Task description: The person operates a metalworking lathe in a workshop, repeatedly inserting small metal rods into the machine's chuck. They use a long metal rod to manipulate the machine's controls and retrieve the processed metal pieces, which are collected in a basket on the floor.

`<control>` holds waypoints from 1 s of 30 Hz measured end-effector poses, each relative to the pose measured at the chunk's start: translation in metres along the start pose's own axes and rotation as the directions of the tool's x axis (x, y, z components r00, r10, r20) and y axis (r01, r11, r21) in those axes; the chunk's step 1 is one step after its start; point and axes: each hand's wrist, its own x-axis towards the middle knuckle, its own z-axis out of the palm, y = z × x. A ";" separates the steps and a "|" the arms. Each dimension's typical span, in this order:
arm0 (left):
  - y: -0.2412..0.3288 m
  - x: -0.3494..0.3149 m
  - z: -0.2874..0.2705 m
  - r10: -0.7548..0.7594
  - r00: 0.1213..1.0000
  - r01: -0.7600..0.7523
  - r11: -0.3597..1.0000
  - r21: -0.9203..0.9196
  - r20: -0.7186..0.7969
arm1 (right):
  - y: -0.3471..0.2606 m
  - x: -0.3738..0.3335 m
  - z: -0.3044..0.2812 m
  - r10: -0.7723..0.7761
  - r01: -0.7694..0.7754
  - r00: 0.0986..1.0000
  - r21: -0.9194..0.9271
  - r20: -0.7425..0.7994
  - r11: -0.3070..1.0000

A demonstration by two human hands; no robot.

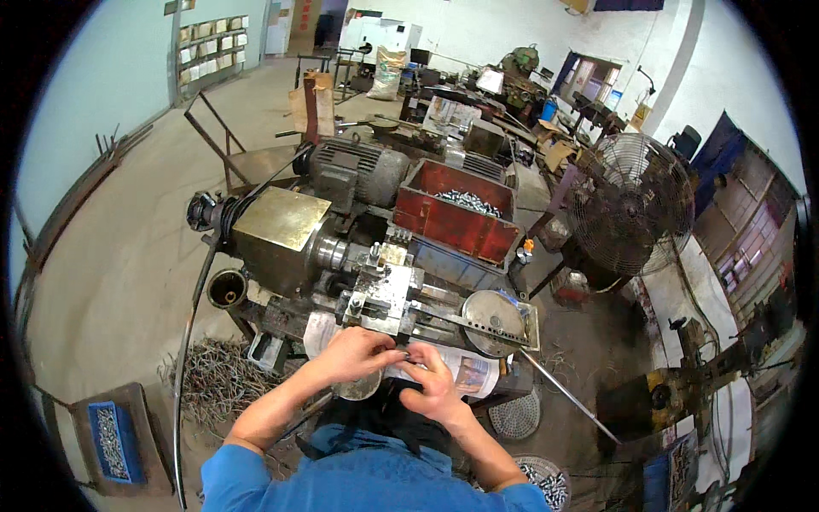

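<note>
My left hand [363, 352] and my right hand [433, 386] meet in front of a lathe-like machine [286, 230]. Both are closed, with fingertips pinched together around something small and dark that I cannot make out. Just beyond them sits the machine's metal tool slide [386, 294], beside the spindle [329, 253]. A flat bar with a row of holes [478, 327] runs from the slide toward the right, over a round metal pan [493, 309]. Under my right hand, printed paper [474, 374] covers the ledge.
A red bin [456, 226] of small metal parts stands behind the slide, beside an electric motor [358, 171]. At right is a large caged fan [631, 205]. Metal shavings [213, 380] heap on the floor at left, near a blue crate [115, 442]. A long rod [570, 397] slants down at right.
</note>
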 end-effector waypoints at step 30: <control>-0.083 -0.067 -0.086 -0.314 0.900 0.251 0.940 -0.232 -0.302 | 0.027 0.147 0.039 -0.062 0.235 0.889 -0.334 0.454 0.913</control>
